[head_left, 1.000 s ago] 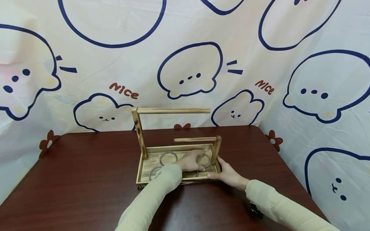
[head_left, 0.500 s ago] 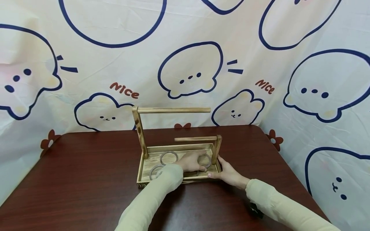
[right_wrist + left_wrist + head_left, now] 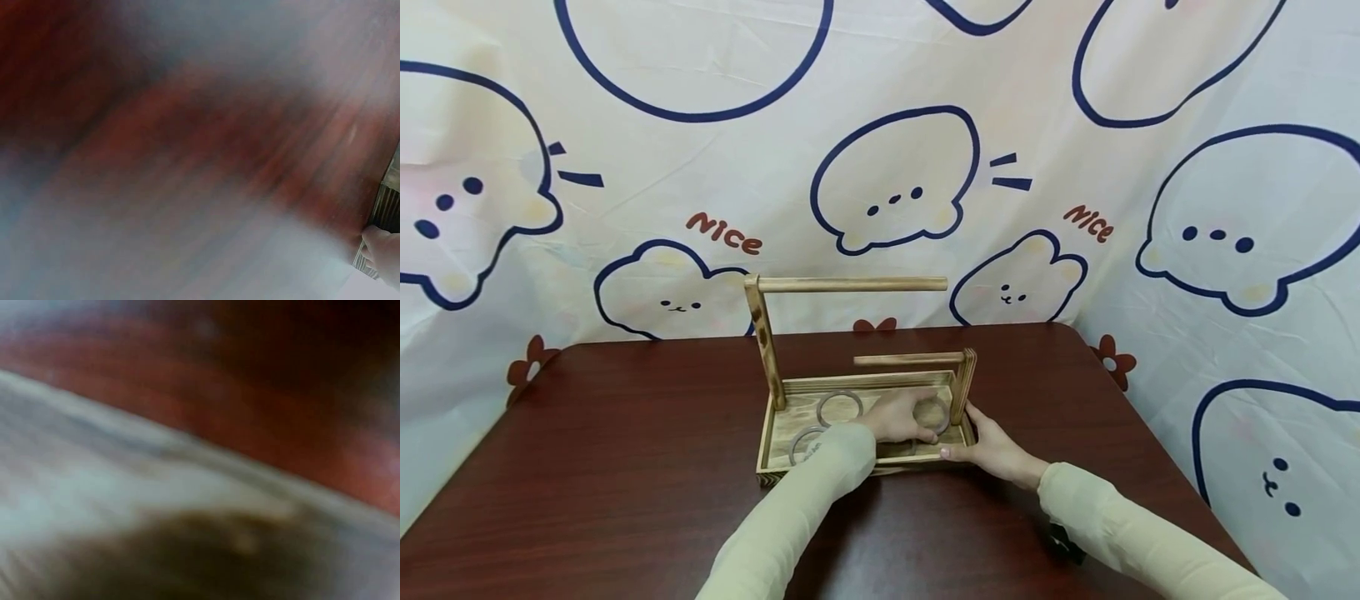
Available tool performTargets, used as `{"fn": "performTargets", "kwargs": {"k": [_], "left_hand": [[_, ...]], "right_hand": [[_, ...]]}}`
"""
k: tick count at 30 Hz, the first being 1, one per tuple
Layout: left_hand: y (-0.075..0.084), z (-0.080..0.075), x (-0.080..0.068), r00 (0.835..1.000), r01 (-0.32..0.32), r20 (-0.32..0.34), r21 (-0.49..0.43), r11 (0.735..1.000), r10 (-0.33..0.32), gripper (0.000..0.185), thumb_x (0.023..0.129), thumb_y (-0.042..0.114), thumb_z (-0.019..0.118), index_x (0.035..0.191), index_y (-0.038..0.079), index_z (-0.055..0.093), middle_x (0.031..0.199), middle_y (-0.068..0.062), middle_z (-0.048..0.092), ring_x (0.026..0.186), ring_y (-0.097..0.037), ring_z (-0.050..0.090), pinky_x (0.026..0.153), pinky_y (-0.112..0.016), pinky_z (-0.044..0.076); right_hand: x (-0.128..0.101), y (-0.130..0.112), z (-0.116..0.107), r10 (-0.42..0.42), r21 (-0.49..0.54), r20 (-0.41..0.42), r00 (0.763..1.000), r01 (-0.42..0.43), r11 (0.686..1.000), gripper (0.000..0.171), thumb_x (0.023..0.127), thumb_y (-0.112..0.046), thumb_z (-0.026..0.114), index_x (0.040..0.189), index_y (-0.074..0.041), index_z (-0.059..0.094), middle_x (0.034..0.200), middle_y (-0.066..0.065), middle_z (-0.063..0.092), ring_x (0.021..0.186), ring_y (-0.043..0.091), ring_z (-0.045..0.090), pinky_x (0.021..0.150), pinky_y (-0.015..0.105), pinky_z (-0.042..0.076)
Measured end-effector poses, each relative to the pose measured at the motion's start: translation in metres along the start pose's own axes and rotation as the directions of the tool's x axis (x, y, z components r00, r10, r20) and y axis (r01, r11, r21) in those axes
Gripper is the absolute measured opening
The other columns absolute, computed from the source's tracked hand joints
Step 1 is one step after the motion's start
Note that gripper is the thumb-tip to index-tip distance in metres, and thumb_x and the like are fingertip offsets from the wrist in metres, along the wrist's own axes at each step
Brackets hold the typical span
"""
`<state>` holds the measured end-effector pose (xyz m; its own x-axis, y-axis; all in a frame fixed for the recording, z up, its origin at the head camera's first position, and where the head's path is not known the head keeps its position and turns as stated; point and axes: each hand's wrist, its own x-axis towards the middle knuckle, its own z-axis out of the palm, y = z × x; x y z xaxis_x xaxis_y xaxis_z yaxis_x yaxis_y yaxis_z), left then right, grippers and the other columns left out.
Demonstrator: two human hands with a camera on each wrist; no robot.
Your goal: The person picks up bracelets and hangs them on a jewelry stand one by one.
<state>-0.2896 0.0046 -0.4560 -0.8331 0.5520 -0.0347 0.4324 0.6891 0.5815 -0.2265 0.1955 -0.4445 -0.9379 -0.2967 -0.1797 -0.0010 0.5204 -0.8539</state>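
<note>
A pale wooden tray [image 3: 850, 383] with dark grain holds several thin grey rings. My left hand [image 3: 893, 417] reaches into it, thumb and fingers set around the edges of the ring [image 3: 947, 412] at the right end. That hand partly hides another ring below it. Two more rings, an upper one [image 3: 840, 394] and a lower one [image 3: 795, 444], lie in the left half, the lower partly behind the sleeve. My right hand [image 3: 996, 450] grips the tray's right end, thumb on the front rim. In the right wrist view its fingers [image 3: 381, 247] meet the striped wooden end.
A tall post with a long bar [image 3: 850, 285] rises at the tray's left end. A shorter post carries a lower bar [image 3: 910, 360] at the right. The tray stands on a dark red-brown table [image 3: 625, 467] before a printed cloth [image 3: 895, 75]. The left wrist view is blurred.
</note>
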Motion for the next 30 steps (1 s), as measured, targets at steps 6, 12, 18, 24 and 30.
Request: {"fn": "performTargets", "kwargs": {"k": [6, 12, 18, 24, 30], "left_hand": [[0.003, -0.004, -0.003, 1.000, 0.030, 0.003, -0.037, 0.999, -0.030, 0.080, 0.069, 0.041, 0.077, 0.138, 0.020, 0.043, 0.141, -0.002, 0.043, 0.128, -0.024, 0.041, 0.104, -0.040, 0.035], [0.007, -0.012, -0.006, 0.999, 0.036, -0.013, -0.088, 0.995, -0.037, 0.079, 0.071, 0.039, 0.077, 0.139, 0.021, 0.041, 0.141, -0.002, 0.043, 0.128, -0.023, 0.041, 0.103, -0.041, 0.035], [0.013, -0.018, -0.014, 0.999, 0.030, -0.040, -0.155, 0.987, -0.037, 0.078, 0.071, 0.034, 0.077, 0.139, 0.020, 0.041, 0.140, -0.002, 0.044, 0.128, -0.023, 0.042, 0.104, -0.041, 0.034], [0.017, -0.021, -0.023, 0.996, -0.004, -0.092, -0.230, 0.973, -0.018, 0.077, 0.070, 0.029, 0.078, 0.138, 0.017, 0.043, 0.138, -0.003, 0.047, 0.124, -0.023, 0.045, 0.103, -0.040, 0.036], [0.019, -0.023, -0.036, 0.993, 0.002, -0.113, -0.228, 0.974, -0.029, 0.077, 0.070, 0.034, 0.078, 0.137, 0.015, 0.044, 0.140, -0.001, 0.045, 0.128, -0.022, 0.041, 0.105, -0.042, 0.033]], "right_hand": [[0.000, 0.001, 0.001, -0.011, 0.001, 0.001, 1.000, 0.011, 1.000, 0.103, 0.076, -0.031, 0.074, 0.147, -0.003, 0.006, 0.152, 0.017, 0.013, 0.139, 0.031, 0.011, 0.110, 0.052, 0.017], [0.002, 0.001, 0.001, 0.005, -0.033, -0.008, 1.000, -0.005, 0.999, 0.104, 0.075, -0.034, 0.075, 0.147, -0.002, 0.006, 0.152, 0.017, 0.012, 0.139, 0.031, 0.010, 0.109, 0.053, 0.016], [0.001, 0.000, 0.000, 0.012, -0.047, -0.011, 1.000, -0.013, 0.999, 0.103, 0.076, -0.034, 0.075, 0.147, -0.001, 0.007, 0.152, 0.019, 0.012, 0.139, 0.034, 0.010, 0.108, 0.055, 0.018], [-0.001, -0.003, 0.000, 0.000, -0.038, -0.010, 1.000, 0.000, 0.999, 0.102, 0.075, -0.032, 0.075, 0.147, -0.002, 0.009, 0.152, 0.017, 0.013, 0.139, 0.033, 0.010, 0.109, 0.054, 0.018], [-0.002, -0.003, 0.000, -0.012, -0.038, -0.003, 1.000, 0.012, 0.999, 0.103, 0.076, -0.032, 0.075, 0.147, -0.001, 0.007, 0.152, 0.017, 0.011, 0.139, 0.033, 0.009, 0.109, 0.054, 0.017]]}}
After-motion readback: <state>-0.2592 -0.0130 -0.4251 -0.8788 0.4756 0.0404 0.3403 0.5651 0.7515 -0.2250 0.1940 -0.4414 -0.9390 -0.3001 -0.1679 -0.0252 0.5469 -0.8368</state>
